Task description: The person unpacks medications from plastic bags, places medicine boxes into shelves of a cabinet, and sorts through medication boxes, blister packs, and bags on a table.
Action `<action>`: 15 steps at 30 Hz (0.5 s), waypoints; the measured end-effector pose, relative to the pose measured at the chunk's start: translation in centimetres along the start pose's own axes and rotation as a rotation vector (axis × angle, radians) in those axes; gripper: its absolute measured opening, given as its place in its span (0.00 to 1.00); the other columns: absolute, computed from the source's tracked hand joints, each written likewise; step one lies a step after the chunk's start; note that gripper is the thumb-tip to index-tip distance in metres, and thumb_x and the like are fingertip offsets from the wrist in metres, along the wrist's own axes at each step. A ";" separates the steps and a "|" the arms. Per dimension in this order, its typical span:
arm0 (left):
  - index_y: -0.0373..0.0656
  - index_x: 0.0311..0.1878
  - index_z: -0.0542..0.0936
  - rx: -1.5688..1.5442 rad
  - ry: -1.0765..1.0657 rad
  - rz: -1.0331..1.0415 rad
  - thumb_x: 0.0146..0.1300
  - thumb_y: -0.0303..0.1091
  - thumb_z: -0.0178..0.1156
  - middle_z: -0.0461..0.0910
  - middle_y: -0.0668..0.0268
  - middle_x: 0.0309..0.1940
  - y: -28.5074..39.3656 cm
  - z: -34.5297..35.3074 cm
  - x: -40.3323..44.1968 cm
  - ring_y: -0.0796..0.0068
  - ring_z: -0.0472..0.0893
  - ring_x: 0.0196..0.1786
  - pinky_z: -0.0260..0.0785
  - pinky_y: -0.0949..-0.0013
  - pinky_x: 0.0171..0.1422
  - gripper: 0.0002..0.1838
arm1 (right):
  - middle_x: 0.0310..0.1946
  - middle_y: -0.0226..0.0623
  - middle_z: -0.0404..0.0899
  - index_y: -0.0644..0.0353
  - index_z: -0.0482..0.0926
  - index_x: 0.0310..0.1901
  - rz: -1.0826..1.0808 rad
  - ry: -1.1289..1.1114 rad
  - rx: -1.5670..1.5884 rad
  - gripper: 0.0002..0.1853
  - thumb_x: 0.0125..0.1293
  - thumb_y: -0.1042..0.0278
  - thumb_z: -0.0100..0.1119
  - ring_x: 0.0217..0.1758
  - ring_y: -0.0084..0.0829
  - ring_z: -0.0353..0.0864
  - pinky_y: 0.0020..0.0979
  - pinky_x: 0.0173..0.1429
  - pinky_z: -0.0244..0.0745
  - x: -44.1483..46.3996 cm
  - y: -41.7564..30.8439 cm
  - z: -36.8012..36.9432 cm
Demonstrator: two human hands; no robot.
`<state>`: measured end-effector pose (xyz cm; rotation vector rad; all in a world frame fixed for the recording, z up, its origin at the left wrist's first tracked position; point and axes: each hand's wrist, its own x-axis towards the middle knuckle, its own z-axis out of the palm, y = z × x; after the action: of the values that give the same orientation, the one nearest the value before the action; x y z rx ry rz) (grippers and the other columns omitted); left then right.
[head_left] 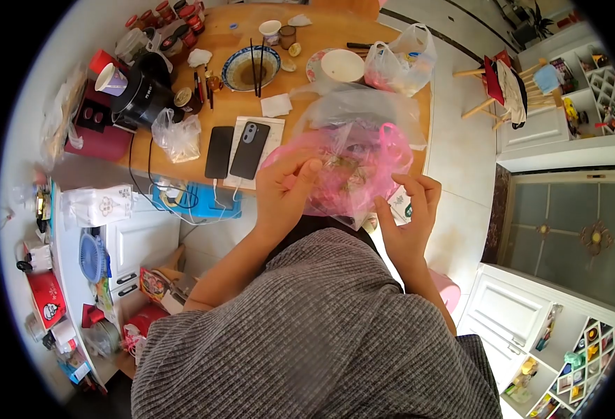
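A thin pink plastic bag (pixel 353 174) lies at the near edge of the wooden table, its loop handles on the right side. Through the film I see something greenish and brown that I cannot make out. My left hand (pixel 286 188) has its thumb and fingers pinched on the bag's left side. On the other side, my right hand (pixel 412 216) is open, thumb and curved fingers apart, close against the bag's right edge. Behind the pink bag spreads a clear plastic bag (pixel 391 108).
Two phones, a black one (pixel 219 152) and a grey one (pixel 249 150), lie left of the bag. Farther back are a patterned bowl (pixel 234 78) with chopsticks, a white bowl (pixel 342 66) and a white carrier bag (pixel 412 63). Jars and a black appliance (pixel 140 98) crowd the left.
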<state>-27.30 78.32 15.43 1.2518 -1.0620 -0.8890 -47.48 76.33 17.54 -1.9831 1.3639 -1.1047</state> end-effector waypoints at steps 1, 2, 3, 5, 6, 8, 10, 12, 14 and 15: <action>0.31 0.39 0.80 -0.045 -0.004 -0.029 0.65 0.32 0.58 0.81 0.66 0.34 0.0 0.1 -0.1 0.79 0.76 0.38 0.67 0.76 0.43 0.11 | 0.48 0.42 0.63 0.60 0.74 0.49 0.010 -0.014 0.027 0.26 0.46 0.71 0.71 0.48 0.36 0.64 0.35 0.52 0.66 0.0 0.0 0.0; 0.31 0.40 0.80 -0.092 -0.009 -0.059 0.65 0.32 0.58 0.81 0.67 0.34 -0.1 0.2 -0.2 0.80 0.76 0.39 0.67 0.76 0.44 0.11 | 0.49 0.43 0.63 0.61 0.72 0.52 0.020 -0.027 0.052 0.28 0.46 0.70 0.71 0.49 0.37 0.65 0.36 0.53 0.66 0.1 -0.1 0.1; 0.32 0.41 0.80 -0.138 -0.016 -0.087 0.65 0.32 0.58 0.81 0.68 0.34 0.0 0.4 -0.4 0.82 0.75 0.39 0.67 0.77 0.44 0.11 | 0.50 0.43 0.63 0.62 0.71 0.54 0.029 -0.037 0.076 0.31 0.47 0.70 0.71 0.49 0.37 0.66 0.36 0.54 0.66 0.2 -0.2 0.1; 0.33 0.42 0.80 -0.187 -0.028 -0.157 0.65 0.32 0.58 0.81 0.68 0.35 0.1 1.0 -0.8 0.81 0.75 0.39 0.67 0.77 0.45 0.11 | 0.53 0.41 0.62 0.61 0.66 0.58 0.018 -0.043 0.126 0.35 0.46 0.70 0.70 0.51 0.35 0.67 0.34 0.53 0.65 0.5 -0.2 0.5; 0.34 0.43 0.81 -0.210 -0.033 -0.194 0.65 0.32 0.58 0.81 0.69 0.36 0.2 1.2 -1.0 0.81 0.75 0.39 0.67 0.77 0.45 0.11 | 0.55 0.40 0.62 0.60 0.64 0.60 0.013 -0.047 0.153 0.37 0.46 0.70 0.69 0.52 0.33 0.68 0.34 0.52 0.64 0.5 -0.1 0.6; 0.34 0.44 0.81 -0.249 -0.070 -0.195 0.65 0.32 0.58 0.81 0.68 0.36 -0.1 1.4 -1.5 0.81 0.76 0.40 0.68 0.77 0.46 0.11 | 0.64 0.43 0.57 0.59 0.58 0.65 0.089 -0.141 0.137 0.44 0.45 0.68 0.71 0.63 0.40 0.64 0.37 0.61 0.61 0.2 0.3 0.5; 0.35 0.44 0.81 -0.254 -0.098 -0.209 0.65 0.32 0.58 0.81 0.67 0.37 -0.2 1.5 -1.8 0.81 0.76 0.40 0.68 0.77 0.47 0.11 | 0.67 0.42 0.53 0.59 0.57 0.66 0.043 -0.134 0.029 0.46 0.45 0.66 0.72 0.67 0.43 0.60 0.39 0.66 0.58 0.2 0.0 0.4; 0.35 0.44 0.81 -0.222 -0.119 -0.234 0.65 0.32 0.58 0.81 0.67 0.37 -0.1 1.4 -2.0 0.81 0.77 0.41 0.69 0.76 0.48 0.11 | 0.67 0.43 0.55 0.59 0.57 0.67 -0.016 -0.113 -0.020 0.47 0.45 0.67 0.72 0.68 0.43 0.59 0.40 0.68 0.56 0.4 -0.1 0.0; 0.34 0.44 0.81 -0.234 -0.142 -0.228 0.65 0.32 0.58 0.82 0.67 0.37 0.1 1.3 -2.1 0.81 0.77 0.41 0.69 0.76 0.48 0.11 | 0.65 0.43 0.59 0.60 0.58 0.67 0.006 -0.134 0.028 0.46 0.45 0.68 0.71 0.68 0.41 0.60 0.39 0.69 0.55 0.7 0.4 -0.3; 0.34 0.44 0.81 -0.240 -0.154 -0.225 0.65 0.32 0.58 0.82 0.67 0.37 0.2 1.2 -2.1 0.81 0.77 0.41 0.69 0.76 0.48 0.11 | 0.64 0.44 0.62 0.60 0.58 0.67 0.059 -0.164 0.099 0.45 0.45 0.69 0.71 0.67 0.40 0.62 0.39 0.69 0.56 0.8 1.0 -0.6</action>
<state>-29.10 79.99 15.34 1.1281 -0.9134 -1.2636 -48.38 75.29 17.40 -1.9050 1.2504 -0.9415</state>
